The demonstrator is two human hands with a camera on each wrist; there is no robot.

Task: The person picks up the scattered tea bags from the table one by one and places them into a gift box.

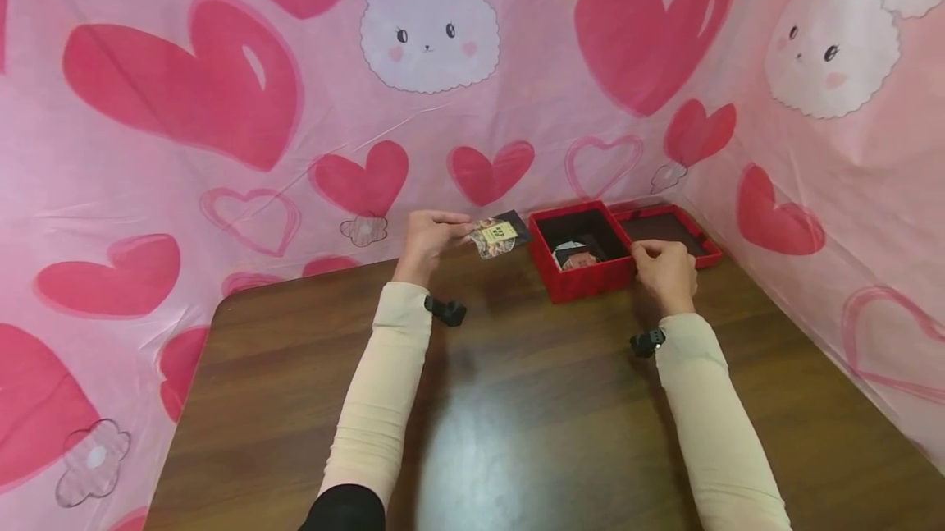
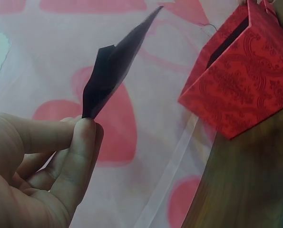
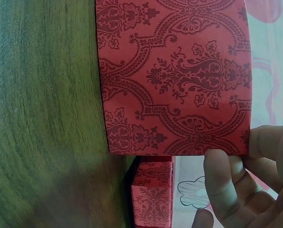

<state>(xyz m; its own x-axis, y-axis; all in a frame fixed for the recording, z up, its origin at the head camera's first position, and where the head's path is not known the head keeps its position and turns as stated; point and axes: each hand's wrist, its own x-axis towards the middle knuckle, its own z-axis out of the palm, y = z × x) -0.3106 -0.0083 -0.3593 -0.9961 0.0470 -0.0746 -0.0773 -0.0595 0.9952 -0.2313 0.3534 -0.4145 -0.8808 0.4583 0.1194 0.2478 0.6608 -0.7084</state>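
Observation:
Between thumb and fingers, my left hand [image 1: 431, 242] pinches a small printed card [image 1: 496, 237] with a yellow label and a dark end. Seen nearly edge-on in the left wrist view, the card [image 2: 110, 71] is thin, dark and slightly bent. It is up off the table, just left of an open red box [image 1: 594, 279] with a dark inside. My right hand [image 1: 667, 272] grips the box's top edge at its near right corner; thumb and fingertips show there in the right wrist view. Inside the box lie some printed paper pieces [image 1: 579, 259], one reddish-brown, one whitish.
The red lid [image 1: 710, 255], dark inside up, lies right of the box at the table's back right. Brown wooden table [image 1: 517, 400] spreads below both arms. A pink cloth with hearts and rabbits [image 1: 413, 129] hangs behind and to the right.

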